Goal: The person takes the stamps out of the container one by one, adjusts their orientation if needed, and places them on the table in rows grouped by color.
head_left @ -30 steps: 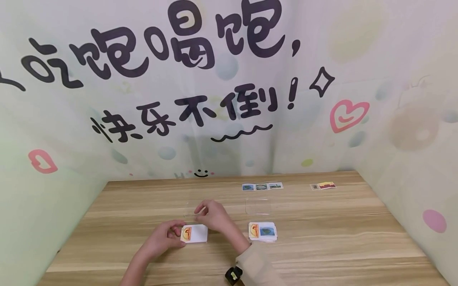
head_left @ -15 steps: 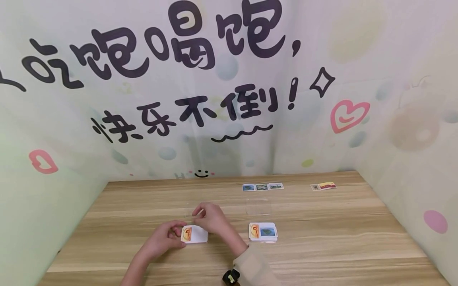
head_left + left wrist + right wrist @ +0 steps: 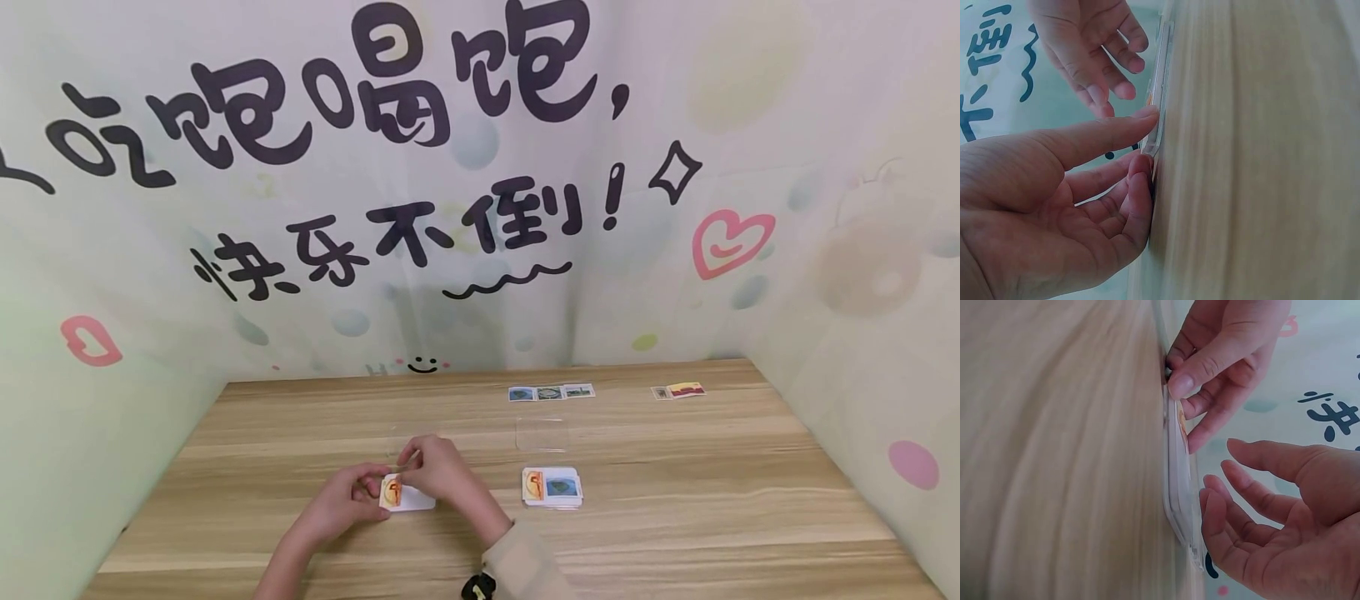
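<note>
The left hand pinched the card stack at one end; the right hand, loosely parted, hovered above: probably squaring up, with gentle edge-tapping called for next.

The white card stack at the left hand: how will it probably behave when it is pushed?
The white card stack would probably slide rather than tip, because it lies low and flat. It seems fairly stiff, as its edges look straight. Its visible side layers might shift apart.
</note>
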`<state>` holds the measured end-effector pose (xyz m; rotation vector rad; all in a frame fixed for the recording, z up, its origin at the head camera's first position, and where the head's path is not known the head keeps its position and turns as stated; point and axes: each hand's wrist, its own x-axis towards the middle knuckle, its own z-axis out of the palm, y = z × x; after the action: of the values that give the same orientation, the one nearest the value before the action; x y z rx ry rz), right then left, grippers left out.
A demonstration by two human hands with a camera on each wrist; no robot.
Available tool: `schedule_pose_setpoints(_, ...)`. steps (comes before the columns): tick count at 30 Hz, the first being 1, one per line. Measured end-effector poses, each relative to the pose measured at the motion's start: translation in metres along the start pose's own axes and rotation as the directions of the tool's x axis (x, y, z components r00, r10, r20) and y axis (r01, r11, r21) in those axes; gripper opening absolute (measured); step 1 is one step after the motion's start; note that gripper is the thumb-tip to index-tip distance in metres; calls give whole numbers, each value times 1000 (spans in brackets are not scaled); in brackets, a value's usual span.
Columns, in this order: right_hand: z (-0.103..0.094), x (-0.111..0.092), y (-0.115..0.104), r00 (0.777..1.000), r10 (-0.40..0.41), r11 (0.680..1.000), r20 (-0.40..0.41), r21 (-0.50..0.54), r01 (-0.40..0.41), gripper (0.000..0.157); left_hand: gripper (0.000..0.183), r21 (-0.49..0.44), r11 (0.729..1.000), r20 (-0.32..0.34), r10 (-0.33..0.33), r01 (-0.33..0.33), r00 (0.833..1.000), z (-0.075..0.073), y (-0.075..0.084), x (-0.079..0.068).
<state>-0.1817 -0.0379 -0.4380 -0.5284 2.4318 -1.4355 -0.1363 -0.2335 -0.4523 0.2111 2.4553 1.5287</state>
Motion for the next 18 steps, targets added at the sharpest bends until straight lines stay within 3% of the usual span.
schedule_pose_setpoints(18, 9, 5, 7, 1000, -10, 999, 30, -50, 11, 11, 58, 9, 1000, 3, -3, 3, 1000, 0, -3, 2)
